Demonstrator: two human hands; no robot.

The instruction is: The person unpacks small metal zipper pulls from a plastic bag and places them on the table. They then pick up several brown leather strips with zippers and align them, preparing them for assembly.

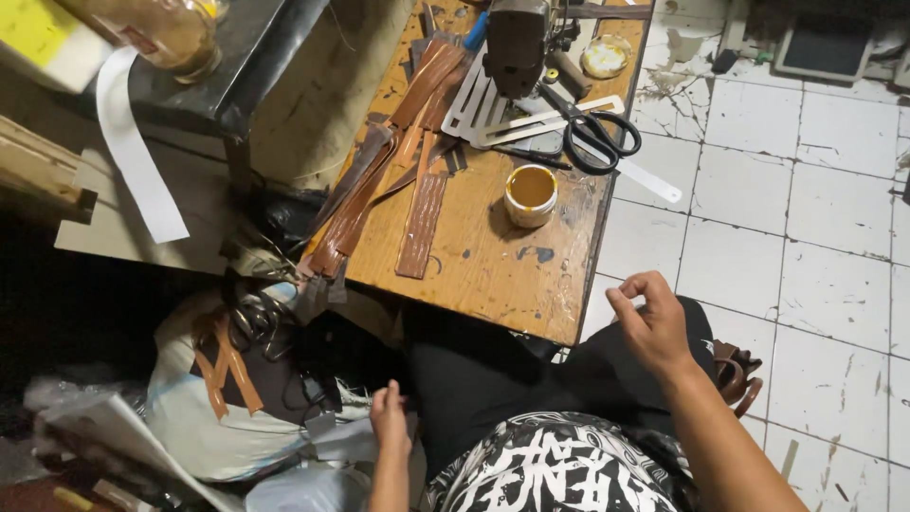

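My left hand [390, 415] is low beside my left thigh, fingers curled near a heap of plastic bags [204, 427] holding brown leather strips [226, 372]; whether it pinches something I cannot tell. My right hand [650, 320] hovers above my right knee, just past the near corner of the wooden worktable [493, 270], fingers loosely bent and apart, with nothing in it. On the table lie several brown leather straps [422, 223], a small pot of yellow glue [531, 194] and black scissors [597, 137].
A sewing machine [518, 38] stands at the table's far end, with white slotted templates [474, 100], a white ruler [654, 180] and a round lid [605, 55]. White tiled floor [806, 218] lies to the right. A dark bench [237, 66] with a jar is at upper left.
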